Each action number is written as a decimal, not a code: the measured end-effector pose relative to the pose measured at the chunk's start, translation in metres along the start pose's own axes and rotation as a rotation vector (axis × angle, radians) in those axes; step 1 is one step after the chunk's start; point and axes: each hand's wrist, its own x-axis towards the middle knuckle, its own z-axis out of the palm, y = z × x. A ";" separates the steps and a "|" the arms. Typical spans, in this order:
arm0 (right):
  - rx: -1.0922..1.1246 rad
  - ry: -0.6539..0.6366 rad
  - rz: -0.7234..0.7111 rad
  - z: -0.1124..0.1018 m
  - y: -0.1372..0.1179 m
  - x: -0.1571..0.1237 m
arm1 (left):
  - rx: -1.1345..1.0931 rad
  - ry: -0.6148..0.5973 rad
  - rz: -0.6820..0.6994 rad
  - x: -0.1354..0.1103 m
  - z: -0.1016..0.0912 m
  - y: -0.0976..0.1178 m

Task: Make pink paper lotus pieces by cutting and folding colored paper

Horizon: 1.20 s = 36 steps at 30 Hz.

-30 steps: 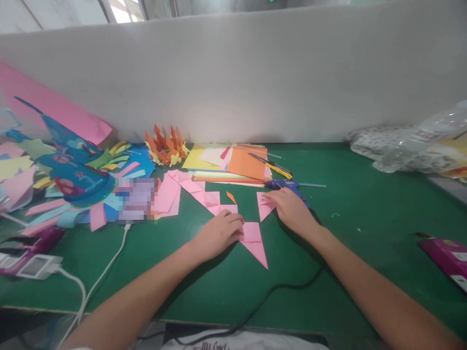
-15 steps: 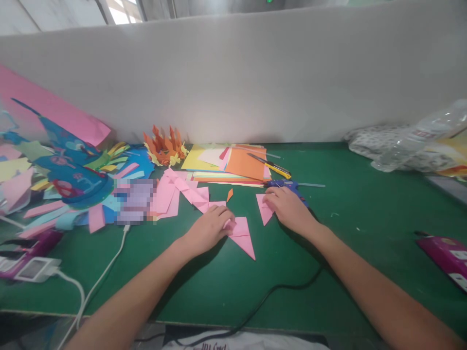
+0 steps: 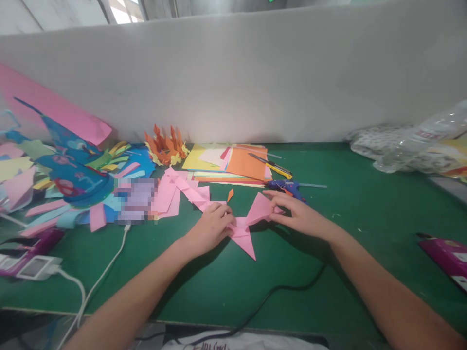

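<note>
A folded pink paper piece [image 3: 258, 210] is pinched between the thumb and fingers of my right hand [image 3: 299, 215]. It is tilted up off the table, and its left corner meets or overlaps another folded pink paper [image 3: 243, 243]. My left hand [image 3: 213, 226] has its fingers curled down on that second paper, whose pointed end faces me. Under and beyond my left fingers, a chain of pink folded pieces [image 3: 197, 195] runs to the upper left. What lies right beneath the left fingertips is hidden. A small orange paper diamond [image 3: 230, 195] lies just past my left hand.
A blue glue gun [image 3: 277, 184] and a yellow utility knife [image 3: 279, 170] lie by stacked coloured paper [image 3: 246, 164]. An orange paper crown [image 3: 166, 146] and a blue paper hat [image 3: 78, 177] stand left. A black cable [image 3: 272, 290] crosses the front. A plastic bottle [image 3: 419, 138] lies right.
My right hand has lifted its pink piece off the table and brought it, turned, against the paper at my left hand. The left hand has hardly moved.
</note>
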 end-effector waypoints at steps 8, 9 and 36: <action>0.093 -0.091 0.062 -0.004 -0.009 0.002 | 0.158 -0.072 0.028 -0.002 0.002 -0.002; 0.104 -0.076 0.062 -0.004 -0.009 0.002 | 0.166 -0.075 0.022 -0.002 0.002 -0.003; 0.355 0.191 0.130 -0.001 0.005 0.003 | 0.203 -0.055 0.158 -0.001 0.000 -0.009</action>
